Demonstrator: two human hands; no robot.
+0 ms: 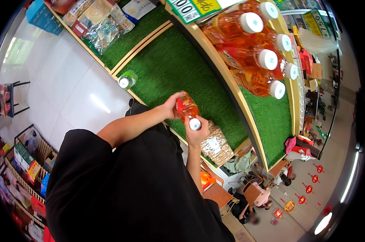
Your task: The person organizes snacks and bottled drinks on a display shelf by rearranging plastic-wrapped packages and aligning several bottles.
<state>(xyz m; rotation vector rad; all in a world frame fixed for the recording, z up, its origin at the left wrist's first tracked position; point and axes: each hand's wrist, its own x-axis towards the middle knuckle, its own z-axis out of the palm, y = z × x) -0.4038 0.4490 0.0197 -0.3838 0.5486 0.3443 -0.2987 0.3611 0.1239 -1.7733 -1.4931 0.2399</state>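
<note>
Both my hands hold one plastic bottle of orange-red drink (187, 105) with a white cap, above a shelf lined with green artificial turf (182, 66). My left hand (171, 106) grips the lower part of the bottle. Around its neck, beside the cap, is my right hand (197, 132). A clear bottle with a green label (129, 79) stands at the shelf's front edge. Near my right hand lies a clear packet of brown food (215, 145). Similar orange-red bottles (246, 54) with white caps crowd the higher turf shelf.
Wooden edging (225, 63) borders the higher shelf, where price signs (188, 9) stand. Bagged goods (105, 28) fill the neighbouring section. A dark stool (2, 101) and racks of boxed goods (25, 157) are at the left. Several people sit beyond the shelf at lower right, near a brown chair (253, 193).
</note>
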